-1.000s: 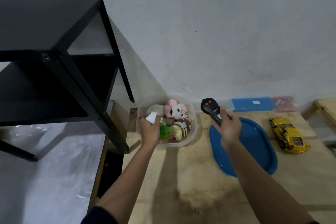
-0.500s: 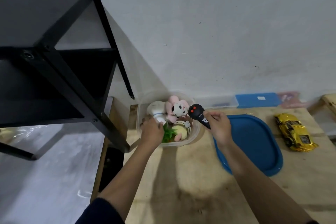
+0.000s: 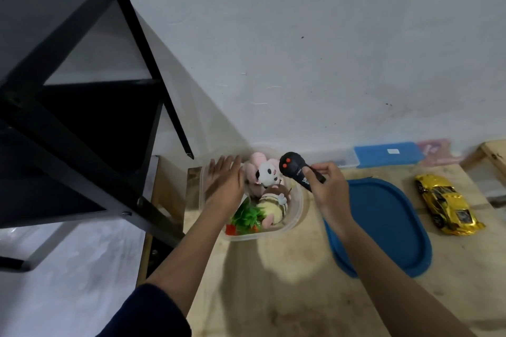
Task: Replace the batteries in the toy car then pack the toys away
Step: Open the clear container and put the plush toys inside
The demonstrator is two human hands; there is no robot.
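Note:
A clear plastic tub (image 3: 297, 216) stands at the table's far left and holds several soft toys: a pink and white plush (image 3: 264, 172), a striped bee plush (image 3: 273, 206) and a green leafy toy (image 3: 246, 217). My left hand (image 3: 226, 180) is flat, fingers spread, over the tub's left side, holding nothing. My right hand (image 3: 327, 189) grips a black remote control (image 3: 297, 169) with two red buttons, held just above the tub's right rim. The gold toy car (image 3: 446, 204) lies on the table at the right.
The tub's blue lid (image 3: 388, 227) lies flat between tub and car. A blue-lidded box (image 3: 388, 153) and a pink packet (image 3: 435, 149) sit against the wall. A black metal shelf (image 3: 82, 117) stands close to the left of the table (image 3: 273, 282).
My left hand has let go of the white toy into the tub and now lies open. My right hand has carried the remote leftward to the tub's rim.

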